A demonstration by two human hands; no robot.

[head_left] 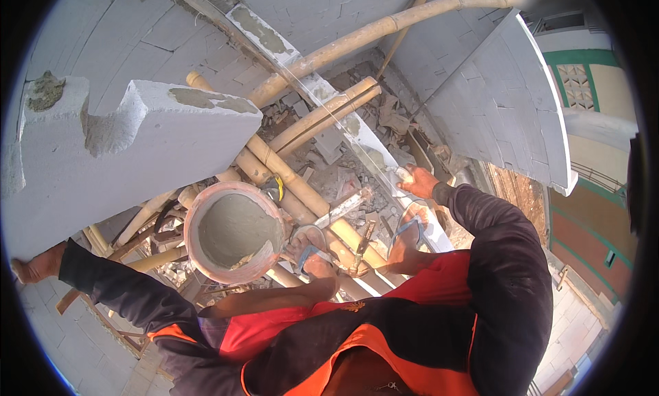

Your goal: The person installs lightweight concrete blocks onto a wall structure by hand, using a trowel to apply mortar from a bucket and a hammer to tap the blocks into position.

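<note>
At the far left, my left hand (40,265) is closed against the edge of a white block wall (171,138); part of its fingers is hidden. My right hand (419,182) rests on the narrow top of a low white wall (374,149). Its fingers close around something pale and lumpy, too small to name. Between my arms stands a round bucket (194,248) of smooth grey mortar (232,228). A hammer-like tool (362,246) lies on the bamboo poles near my feet, beside a pale mortar-smeared bar (343,208).
Bamboo poles (292,173) form the footing under my sandalled feet (309,253). A long bamboo pole (377,32) crosses above the low wall. Broken rubble (336,155) lies below. To the right rises another white block wall (504,100). A thin string runs along the low wall.
</note>
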